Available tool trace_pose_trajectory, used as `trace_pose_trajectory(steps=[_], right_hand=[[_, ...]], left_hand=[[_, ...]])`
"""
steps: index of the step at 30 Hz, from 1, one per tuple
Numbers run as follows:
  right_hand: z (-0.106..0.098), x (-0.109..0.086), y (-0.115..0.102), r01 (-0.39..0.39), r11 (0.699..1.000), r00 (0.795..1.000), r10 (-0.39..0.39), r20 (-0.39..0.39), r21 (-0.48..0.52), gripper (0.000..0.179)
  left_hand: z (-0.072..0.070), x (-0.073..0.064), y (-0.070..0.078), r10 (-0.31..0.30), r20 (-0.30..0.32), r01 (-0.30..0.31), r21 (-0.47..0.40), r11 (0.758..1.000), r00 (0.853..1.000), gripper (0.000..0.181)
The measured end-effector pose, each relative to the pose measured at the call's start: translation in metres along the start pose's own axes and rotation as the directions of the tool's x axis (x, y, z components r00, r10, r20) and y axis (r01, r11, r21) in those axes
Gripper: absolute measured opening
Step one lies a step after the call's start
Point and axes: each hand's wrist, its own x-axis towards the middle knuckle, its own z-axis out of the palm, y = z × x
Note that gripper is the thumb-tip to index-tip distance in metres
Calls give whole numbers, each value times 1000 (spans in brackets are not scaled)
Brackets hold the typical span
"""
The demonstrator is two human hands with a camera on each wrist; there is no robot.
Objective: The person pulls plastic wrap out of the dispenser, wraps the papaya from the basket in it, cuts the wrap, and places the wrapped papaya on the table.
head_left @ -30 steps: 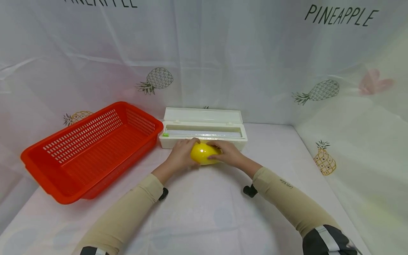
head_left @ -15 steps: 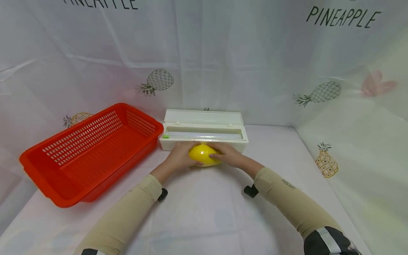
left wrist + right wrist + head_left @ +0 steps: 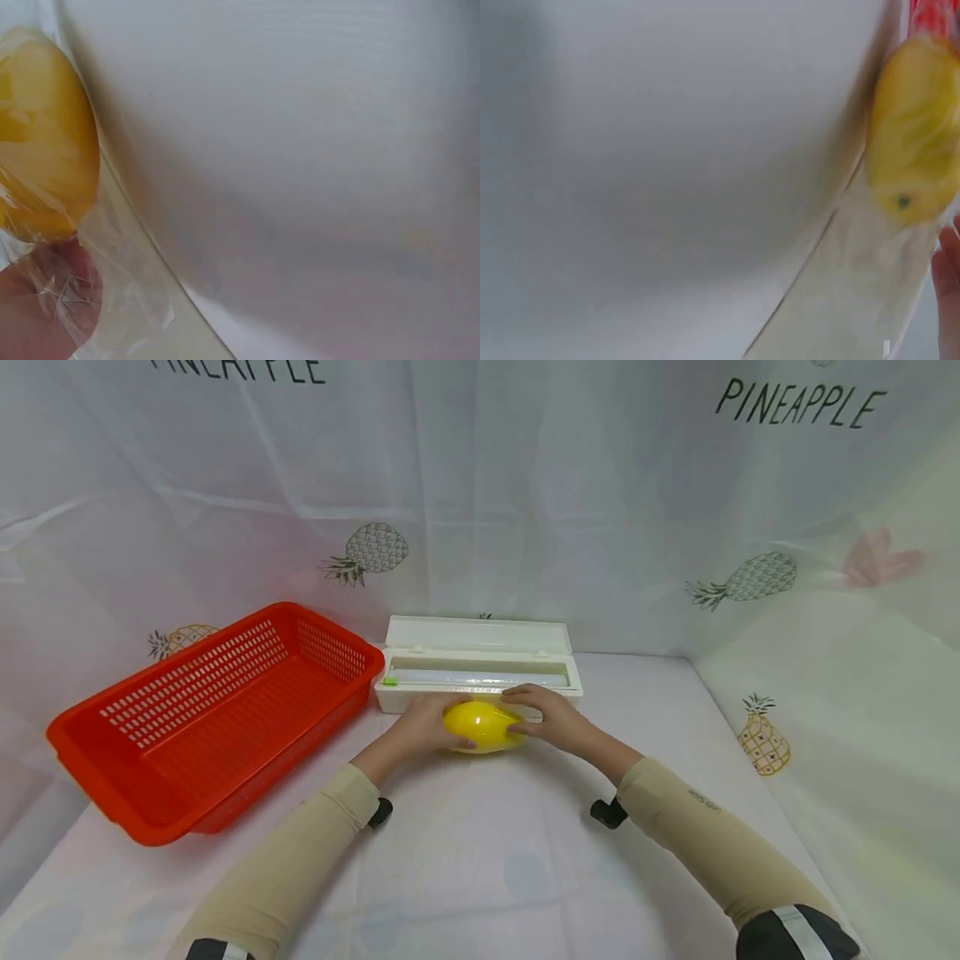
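Note:
A glossy yellow oval fruit (image 3: 483,727) sits low over the white table, wrapped in clear plastic film that shows wrinkled in the left wrist view. My left hand (image 3: 430,723) grips its left end, the thumb (image 3: 56,300) pressing through loose film. At the right end is my right hand (image 3: 553,720), thumb and fingers spread apart, the thumb tip beside the fruit. In the right wrist view a small dark green spot marks the fruit's end (image 3: 915,135), with the fingertips (image 3: 949,262) just off it. Right behind stands a white cling film dispenser (image 3: 405,702), lid raised, a film roll inside.
A red slotted plastic basket (image 3: 217,810) stands at the left, its corner close to the dispenser. A green slider (image 3: 390,681) sits on the dispenser's left edge. A white pineapple-print curtain (image 3: 525,527) hangs behind the table and along its right side.
My right hand has drawn a little to the right, off the fruit's side, with its fingers spreading. The left hand stays on the fruit, which has shifted slightly left.

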Motion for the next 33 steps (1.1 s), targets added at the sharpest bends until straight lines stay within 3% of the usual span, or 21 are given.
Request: trace_pose_trajectory(steps=[4,7,10,16,23,33], right_hand=[[8,-4,-13,18,999,994,-21,-111,-30,46],[18,-3,-16,1,998,995,-7,-99,-55,52],[26,0,-12,-19,988,997,7,-82,-154,59],[32,8,-8,39,946,996,-64,-67,-322,67],[31,12,-11,40,941,997,-60,-49,-335,68],[27,13,-10,57,951,996,-77,-53,-304,66]], left_hand=[[-1,2,3,-13,9,13,-4,1000,1000,76],[-2,3,5,-7,5,7,-4,1000,1000,73],[0,4,6,2,12,-2,-1,1000,1000,72],[1,3,5,5,-2,-5,1,1000,1000,71],[-2,2,6,42,-8,-42,-15,999,999,65],[4,-1,7,-53,-59,52,-20,998,997,77]])
